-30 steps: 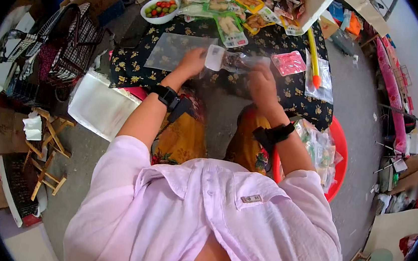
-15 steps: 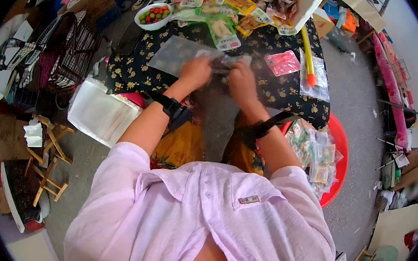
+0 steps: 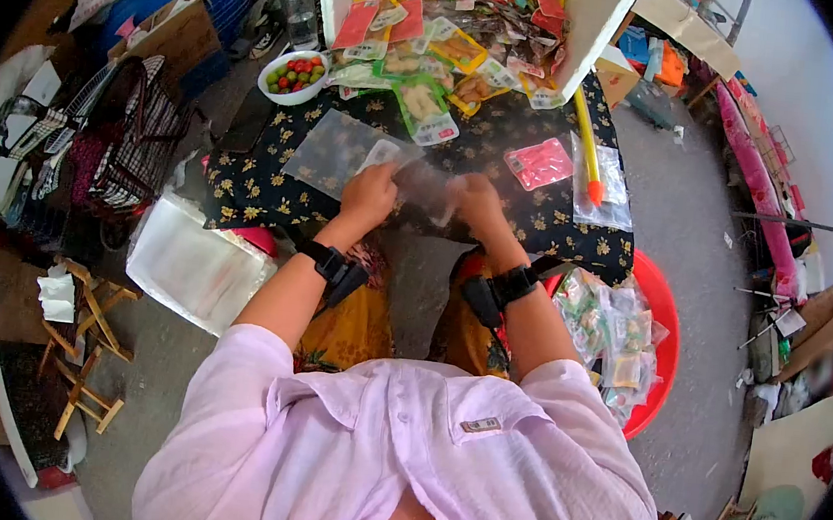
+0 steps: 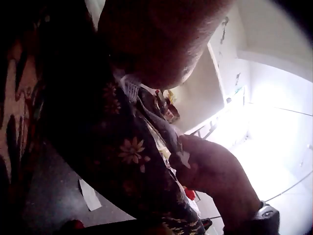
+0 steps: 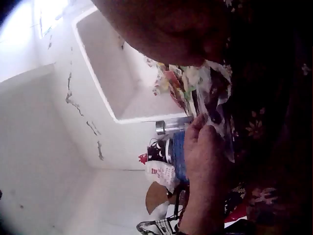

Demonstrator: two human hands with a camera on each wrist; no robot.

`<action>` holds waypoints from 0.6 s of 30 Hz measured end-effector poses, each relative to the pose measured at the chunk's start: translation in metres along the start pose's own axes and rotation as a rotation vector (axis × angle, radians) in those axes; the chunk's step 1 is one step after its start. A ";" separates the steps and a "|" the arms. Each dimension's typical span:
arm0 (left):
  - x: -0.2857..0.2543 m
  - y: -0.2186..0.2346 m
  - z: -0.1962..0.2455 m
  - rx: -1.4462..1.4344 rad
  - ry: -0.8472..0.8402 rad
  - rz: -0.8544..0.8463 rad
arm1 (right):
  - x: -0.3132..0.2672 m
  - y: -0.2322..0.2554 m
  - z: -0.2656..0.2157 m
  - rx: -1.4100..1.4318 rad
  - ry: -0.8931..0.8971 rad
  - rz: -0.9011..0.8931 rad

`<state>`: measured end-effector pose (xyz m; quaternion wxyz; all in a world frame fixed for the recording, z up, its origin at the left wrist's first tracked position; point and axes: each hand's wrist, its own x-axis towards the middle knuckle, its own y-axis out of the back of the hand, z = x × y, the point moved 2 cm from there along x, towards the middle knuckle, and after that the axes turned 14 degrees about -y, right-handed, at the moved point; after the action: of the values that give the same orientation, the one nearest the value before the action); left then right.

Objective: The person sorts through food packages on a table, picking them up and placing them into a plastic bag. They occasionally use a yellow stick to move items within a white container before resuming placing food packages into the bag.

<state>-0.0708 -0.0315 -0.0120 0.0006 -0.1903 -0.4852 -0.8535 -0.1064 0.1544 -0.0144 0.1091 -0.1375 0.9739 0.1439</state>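
In the head view, a clear plastic pouch (image 3: 424,187) with dark contents, blurred, stretches between both hands low over the flowered cloth. My left hand (image 3: 369,198) pinches its left end, beside a white label (image 3: 383,154). The right hand (image 3: 479,206) grips the other end with curled fingers. Under the left end lies a flat clear bag (image 3: 318,153). To the right of the hands is a pink packet (image 3: 538,163). In the right wrist view, the left hand (image 5: 208,152) has thumb and fingertips together on the clear plastic (image 5: 217,105).
A white foam box (image 3: 597,47) full of colourful food packets (image 3: 421,105) stands at the back of the cloth-covered table (image 3: 272,196). A bowl of small fruit (image 3: 292,98) sits at left, a yellow stick with an orange tip (image 3: 585,141) at right. A red basin (image 3: 665,334) holds more packets.
Both hands first came closer together with the pouch, then parted slightly. The pouch has shifted left and nearer the body. The head view has tilted, showing more of the foam box.
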 end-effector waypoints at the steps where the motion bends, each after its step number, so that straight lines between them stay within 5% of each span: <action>1: 0.000 0.003 0.002 0.003 0.010 -0.040 | 0.003 -0.001 -0.002 -0.062 0.112 0.025; 3: 0.001 0.009 0.010 0.035 0.023 -0.082 | 0.003 -0.003 -0.011 -0.007 -0.015 0.014; 5: 0.000 0.009 0.011 0.059 -0.003 -0.063 | 0.008 -0.005 -0.009 -0.063 0.068 0.022; 9: -0.003 0.003 0.004 0.054 -0.132 0.072 | 0.023 -0.027 0.005 0.368 -0.008 -0.006; 12: -0.005 -0.003 0.004 0.033 -0.199 0.150 | 0.038 -0.039 0.010 0.248 -0.046 -0.030; 15: -0.005 -0.006 0.002 0.026 -0.257 0.197 | 0.037 -0.047 0.006 0.388 -0.096 -0.184; 16: -0.005 -0.006 0.002 0.025 -0.278 0.209 | 0.046 -0.050 0.011 0.717 -0.063 -0.368; 18: -0.003 -0.007 -0.001 0.018 -0.266 0.212 | 0.051 -0.051 0.013 0.714 -0.106 -0.333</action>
<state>-0.0696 -0.0292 -0.0193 0.0281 -0.3519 -0.4658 -0.8114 -0.1369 0.0991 -0.0528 0.2220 -0.2393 0.9201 -0.2166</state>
